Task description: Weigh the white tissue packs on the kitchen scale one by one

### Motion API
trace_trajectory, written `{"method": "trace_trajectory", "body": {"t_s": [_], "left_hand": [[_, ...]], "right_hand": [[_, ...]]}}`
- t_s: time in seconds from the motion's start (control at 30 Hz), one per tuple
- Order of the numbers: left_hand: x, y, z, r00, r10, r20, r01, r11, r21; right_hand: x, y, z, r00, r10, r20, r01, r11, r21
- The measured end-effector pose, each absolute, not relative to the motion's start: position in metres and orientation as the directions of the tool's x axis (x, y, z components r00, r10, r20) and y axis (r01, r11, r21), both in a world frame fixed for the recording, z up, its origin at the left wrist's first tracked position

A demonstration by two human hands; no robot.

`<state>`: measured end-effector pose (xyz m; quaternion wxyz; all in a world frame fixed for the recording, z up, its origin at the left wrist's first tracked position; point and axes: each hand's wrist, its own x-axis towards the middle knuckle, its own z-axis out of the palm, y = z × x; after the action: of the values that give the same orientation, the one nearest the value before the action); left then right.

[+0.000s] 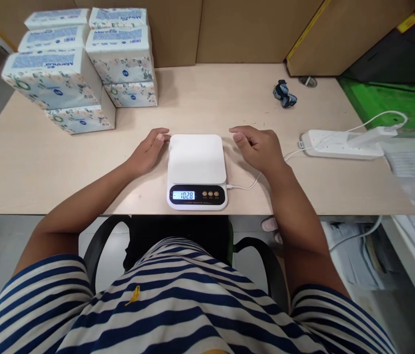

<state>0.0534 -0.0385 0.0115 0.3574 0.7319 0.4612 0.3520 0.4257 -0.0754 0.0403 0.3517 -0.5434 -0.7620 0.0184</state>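
A white digital kitchen scale (pixel 197 160) lies near the table's front edge with nothing on its plate. Its lit display (pixel 184 195) seems to read -102.8, beside several round buttons. My left hand (pixel 149 153) rests on the table at the scale's left side, fingers loosely bent and held apart, the fingertips at its upper left edge; whether they touch it I cannot tell. To the right of the scale and apart from it, my right hand (pixel 262 148) is loosely curved, with thumb and forefinger pointing toward the plate. Neither hand holds anything.
Stacked tissue packs (pixel 56 81) stand at the back left. A dark blue patterned scrunched cloth (pixel 284 93) lies at the back right. On the right is a white power strip (pixel 340 144); a white cable (pixel 246 188) runs into the scale's right side. Cardboard (pixel 240 32) lines the back.
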Motion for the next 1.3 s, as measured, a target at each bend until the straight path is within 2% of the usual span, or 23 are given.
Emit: {"method": "trace_trajectory", "body": {"t_s": [0.1, 0.43, 0.83, 1.1, 1.3], "left_hand": [[0.052, -0.039, 0.012, 0.335, 0.925, 0.179, 0.385, -0.308, 0.87], [0.048, -0.046, 0.022, 0.309, 0.943, 0.122, 0.41, -0.247, 0.878], [0.051, -0.049, 0.023, 0.316, 0.94, 0.129, 0.391, -0.253, 0.885], [0.049, -0.052, 0.023, 0.475, 0.861, 0.179, 0.48, -0.425, 0.767], [0.046, -0.048, 0.016, 0.473, 0.858, 0.198, 0.437, -0.424, 0.793]], "right_hand": [[0.423, -0.076, 0.038, -0.177, 0.849, 0.498, 0.813, 0.411, -0.413], [0.413, -0.074, 0.031, -0.177, 0.888, 0.424, 0.818, 0.373, -0.439], [0.414, -0.071, 0.026, -0.177, 0.908, 0.38, 0.826, 0.347, -0.445], [0.413, -0.071, 0.025, -0.184, 0.918, 0.35, 0.824, 0.339, -0.455], [0.408, -0.071, 0.028, -0.181, 0.943, 0.278, 0.804, 0.305, -0.51]]}}
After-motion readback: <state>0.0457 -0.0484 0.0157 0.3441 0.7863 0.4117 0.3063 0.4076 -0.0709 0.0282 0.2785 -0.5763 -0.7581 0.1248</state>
